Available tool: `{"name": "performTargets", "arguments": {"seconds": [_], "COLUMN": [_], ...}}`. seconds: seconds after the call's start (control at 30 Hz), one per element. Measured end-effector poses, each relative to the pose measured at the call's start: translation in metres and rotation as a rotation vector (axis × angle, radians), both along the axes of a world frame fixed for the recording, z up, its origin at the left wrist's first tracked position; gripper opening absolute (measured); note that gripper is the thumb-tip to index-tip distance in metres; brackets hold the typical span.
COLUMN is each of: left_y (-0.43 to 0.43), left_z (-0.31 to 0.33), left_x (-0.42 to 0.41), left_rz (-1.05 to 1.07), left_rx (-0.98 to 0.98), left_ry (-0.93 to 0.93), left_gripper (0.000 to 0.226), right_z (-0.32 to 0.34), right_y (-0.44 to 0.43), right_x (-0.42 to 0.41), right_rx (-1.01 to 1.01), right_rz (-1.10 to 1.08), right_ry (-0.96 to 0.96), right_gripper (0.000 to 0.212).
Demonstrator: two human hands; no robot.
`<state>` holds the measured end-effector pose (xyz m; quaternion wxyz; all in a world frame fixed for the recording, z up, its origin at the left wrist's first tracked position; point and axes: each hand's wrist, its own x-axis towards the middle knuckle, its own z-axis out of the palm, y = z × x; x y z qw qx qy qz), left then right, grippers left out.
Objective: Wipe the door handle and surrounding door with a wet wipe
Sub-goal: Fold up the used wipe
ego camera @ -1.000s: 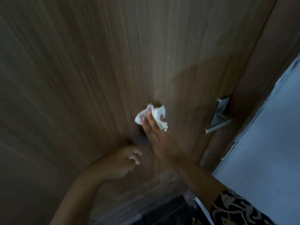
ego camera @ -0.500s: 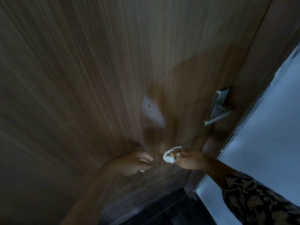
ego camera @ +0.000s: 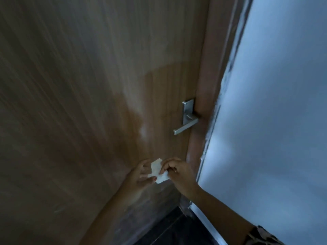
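A brown wooden door (ego camera: 88,103) fills most of the view. Its silver lever handle (ego camera: 186,123) sits at the right edge on a metal plate, and a darker damp patch spreads left of and below it. Well below the handle, both hands meet in front of the door. My right hand (ego camera: 178,171) pinches a crumpled white wet wipe (ego camera: 158,171) between thumb and fingers. My left hand (ego camera: 139,175) touches the wipe from the left with fingers spread around it. Neither hand touches the handle.
The brown door frame (ego camera: 210,68) runs along the right of the door, and a pale blue-white wall (ego camera: 274,103) lies beyond it. Dark floor (ego camera: 177,232) shows at the bottom centre. A patterned sleeve (ego camera: 261,236) covers my right forearm.
My right hand left the door beside the handle, came down with the wipe and met my left hand, which now touches the wipe too. The view shifted so the handle sits further right.
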<state>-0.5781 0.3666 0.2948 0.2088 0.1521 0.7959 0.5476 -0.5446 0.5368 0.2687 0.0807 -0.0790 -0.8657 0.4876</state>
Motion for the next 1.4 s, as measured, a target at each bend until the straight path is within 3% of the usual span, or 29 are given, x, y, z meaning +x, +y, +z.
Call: {"name": "performTargets", "arguments": {"seconds": [0.07, 0.2, 0.37, 0.43, 0.5, 0.63, 0.7, 0.8, 0.97, 1.13, 1.4], "left_y": [0.018, 0.053, 0.064, 0.066, 0.070, 0.083, 0.090, 0.104, 0.139, 0.174, 0.226], "left_z": [0.007, 0.020, 0.018, 0.019, 0.019, 0.016, 0.015, 0.004, -0.039, -0.099, -0.221], "left_x": [0.019, 0.065, 0.108, 0.123, 0.137, 0.160, 0.169, 0.174, 0.186, 0.217, 0.266], "left_rz": [-0.010, 0.095, 0.167, 0.156, 0.161, 0.191, 0.148, 0.122, 0.021, -0.043, -0.065], "left_rx": [0.096, 0.206, 0.084, 0.028, -0.069, -0.090, -0.067, -0.051, 0.039, 0.075, -0.132], "left_ry": [0.019, 0.045, 0.171, 0.159, 0.214, 0.334, 0.306, 0.242, -0.210, -0.499, -0.531], "left_gripper": [0.042, 0.028, 0.013, 0.021, 0.029, 0.029, 0.028, 0.023, 0.029, 0.028, 0.018], "right_z": [0.011, 0.045, 0.060, 0.058, 0.054, 0.047, 0.043, 0.031, -0.010, -0.067, -0.190], "right_y": [0.006, 0.023, 0.042, 0.050, 0.057, 0.063, 0.066, 0.074, 0.100, 0.128, 0.148], "right_x": [0.018, 0.071, 0.125, 0.141, 0.158, 0.183, 0.195, 0.211, 0.249, 0.296, 0.342], "right_rx": [-0.121, -0.285, -0.606, -0.682, -0.621, -0.372, -0.284, -0.357, -0.529, -0.470, -0.600], "right_rz": [-0.054, -0.040, 0.081, 0.090, 0.118, 0.152, 0.118, 0.005, -0.303, -0.572, -1.027], "right_ry": [0.004, 0.064, -0.038, -0.019, 0.005, -0.005, 0.002, 0.011, -0.107, -0.164, -0.371], "right_gripper": [0.019, 0.035, 0.026, 0.018, 0.017, 0.047, 0.044, 0.039, 0.026, 0.020, 0.030]}}
